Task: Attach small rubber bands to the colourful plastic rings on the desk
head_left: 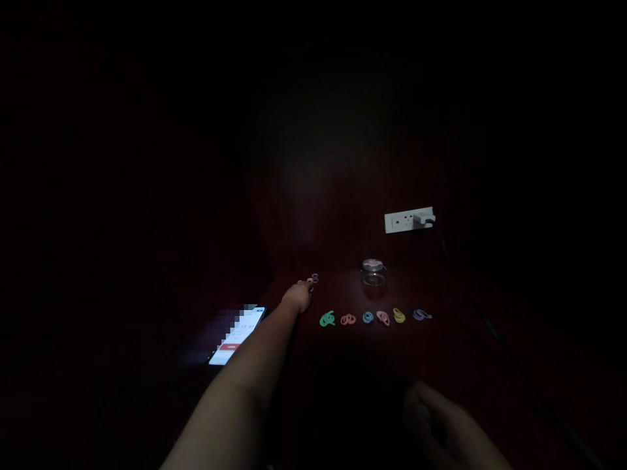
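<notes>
My left hand point(298, 297) is stretched far out over the dark reddish table, its fingers at a small cluster of coloured elastic bands point(315, 278). From here its fingertips are mostly hidden, so their grip is unclear. To its right, small groups of bands lie in a row: green bands point(328, 318), orange bands point(348, 319), blue bands point(368, 317), pink bands point(383, 318), yellow bands point(399, 316) and purple bands point(422, 314). Low in the view, my right hand point(435, 418) is dim and blurred, its fingers curled, with nothing visible in them.
Behind the row stands a clear lidded jar point(373, 275). A lit phone point(238, 336) lies left of my left forearm. On the back wall, a white socket panel point(399, 222) holds a plug point(424, 219), and a dark cable point(491, 328) runs down the right side. Most surroundings are dark.
</notes>
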Demonstrator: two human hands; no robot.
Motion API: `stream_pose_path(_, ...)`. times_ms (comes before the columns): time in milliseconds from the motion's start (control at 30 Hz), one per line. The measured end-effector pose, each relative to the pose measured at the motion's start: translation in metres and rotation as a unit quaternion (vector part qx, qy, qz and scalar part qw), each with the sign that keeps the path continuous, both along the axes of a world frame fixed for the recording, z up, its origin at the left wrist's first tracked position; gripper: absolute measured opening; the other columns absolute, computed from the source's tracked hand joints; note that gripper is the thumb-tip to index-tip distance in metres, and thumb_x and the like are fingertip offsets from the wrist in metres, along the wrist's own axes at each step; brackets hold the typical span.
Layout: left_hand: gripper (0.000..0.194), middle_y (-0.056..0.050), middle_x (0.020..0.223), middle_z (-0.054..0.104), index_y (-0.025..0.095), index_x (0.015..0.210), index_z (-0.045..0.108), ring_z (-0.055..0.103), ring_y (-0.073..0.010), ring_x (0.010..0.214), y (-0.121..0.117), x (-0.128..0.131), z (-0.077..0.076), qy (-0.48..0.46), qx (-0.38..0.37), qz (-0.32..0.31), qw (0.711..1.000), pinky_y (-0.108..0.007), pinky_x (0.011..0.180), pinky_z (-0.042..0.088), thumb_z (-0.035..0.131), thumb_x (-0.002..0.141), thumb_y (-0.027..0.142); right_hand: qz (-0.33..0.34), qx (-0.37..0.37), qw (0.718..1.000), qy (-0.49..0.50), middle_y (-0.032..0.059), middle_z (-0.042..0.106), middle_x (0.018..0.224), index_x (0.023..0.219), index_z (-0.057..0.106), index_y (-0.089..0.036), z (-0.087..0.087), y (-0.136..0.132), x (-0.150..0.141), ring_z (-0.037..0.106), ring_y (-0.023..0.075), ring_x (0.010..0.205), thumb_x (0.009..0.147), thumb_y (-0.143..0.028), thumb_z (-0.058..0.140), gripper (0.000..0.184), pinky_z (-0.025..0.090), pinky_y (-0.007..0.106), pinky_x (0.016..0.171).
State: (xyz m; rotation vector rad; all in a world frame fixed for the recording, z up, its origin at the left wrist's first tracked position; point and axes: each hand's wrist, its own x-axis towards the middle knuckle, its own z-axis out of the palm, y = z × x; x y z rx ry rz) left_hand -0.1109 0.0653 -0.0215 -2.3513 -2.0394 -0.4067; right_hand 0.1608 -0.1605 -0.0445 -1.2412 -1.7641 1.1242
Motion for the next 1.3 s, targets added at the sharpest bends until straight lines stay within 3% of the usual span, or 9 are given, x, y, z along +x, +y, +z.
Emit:
stream_pose_path(200,0.025,-0.014,0.092,0.059,0.014,0.085,0.06,0.055,-0.0216,0.086,0.006,0.003,0.001,0.035,-0.007,0.067,0.997,-0.028,0.075,0.039,0.045,0.073,0.03,-0.001,-0.003,1.0,-0.001,-0.0005,0.045,0.059,0.064,0.043,-0.02,0.0,0.001,0.002,0.039,0.0109,0.052,0.074,-0.042,0.041,0.024,0.033,0.02,0.046)
stream_pose_path(367,0.023,-0.013,0.089,0.061,0.017,0.083,0.061,0.057,-0.0227,0.08,-0.009,0.005,0.007,0.032,0.004,0.069,0.997,-0.03,0.07,0.039,0.045,0.074,0.031,-0.008,0.012,1.0,0.024,-0.0028,0.039,0.057,0.066,0.043,-0.019,-0.001,0.004,0.004,0.034,0.0093,0.051,0.077,-0.039,0.04,0.023,0.03,0.019,0.045)
stream_pose_path(533,0.023,-0.006,0.082,0.062,0.022,0.083,0.06,0.056,-0.0181,0.072,-0.04,0.015,0.02,-0.076,0.062,0.034,0.995,-0.027,0.067,0.038,0.046,0.073,0.036,-0.014,0.019,0.999,0.049,-0.0047,0.034,0.053,0.066,0.042,-0.018,0.003,0.005,0.001,0.03,0.0079,0.048,0.077,-0.041,0.041,0.025,0.026,0.019,0.043)
stream_pose_path(667,0.021,-0.002,0.072,0.061,0.021,0.081,0.058,0.055,-0.0126,0.064,-0.08,0.039,0.022,-0.218,0.091,-0.053,0.97,-0.022,0.062,0.039,0.046,0.073,0.036,-0.015,0.032,0.997,0.071,-0.0058,0.033,0.05,0.066,0.043,-0.017,0.004,0.008,-0.001,0.029,0.007,0.045,0.075,-0.04,0.044,0.025,0.024,0.019,0.041)
stream_pose_path(800,0.02,-0.001,0.071,0.06,0.019,0.081,0.056,0.054,-0.0096,0.061,-0.134,0.076,0.003,-0.348,0.068,-0.158,0.922,-0.019,0.058,0.039,0.046,0.073,0.034,-0.043,0.072,0.992,0.095,-0.0049,0.038,0.055,0.075,0.047,-0.017,0.0,0.011,0.0,0.036,0.0073,0.048,0.071,-0.037,0.051,0.021,0.029,0.019,0.044)
stream_pose_path(967,0.023,-0.002,0.067,0.059,0.014,0.082,0.052,0.053,-0.0085,0.057,-0.185,0.111,-0.03,-0.425,-0.02,-0.188,0.885,-0.018,0.052,0.039,0.048,0.072,0.035,-0.059,0.05,0.99,0.119,-0.0022,0.047,0.065,0.093,0.046,-0.017,-0.007,0.014,-0.001,0.041,0.0068,0.043,0.07,-0.039,0.05,0.033,0.032,0.019,0.038)
stream_pose_path(1100,0.022,-0.002,0.064,0.059,0.013,0.08,0.049,0.054,-0.0085,0.055,-0.193,0.12,-0.043,-0.473,-0.051,-0.176,0.862,-0.018,0.05,0.039,0.049,0.071,0.033,-0.058,0.066,0.992,0.089,0.0003,0.052,0.063,0.084,0.052,-0.015,-0.008,0.016,-0.001,0.047,0.0085,0.043,0.068,-0.041,0.05,0.031,0.035,0.02,0.04)
stream_pose_path(1300,0.021,-0.004,0.069,0.061,0.013,0.08,0.048,0.055,-0.0091,0.057,-0.189,0.121,-0.048,-0.495,-0.067,-0.21,0.84,-0.019,0.052,0.041,0.05,0.072,0.032,-0.039,0.09,0.994,0.049,0.0018,0.056,0.058,0.079,0.058,-0.013,-0.009,0.019,-0.001,0.047,0.0093,0.044,0.068,-0.041,0.049,0.031,0.035,0.02,0.041)
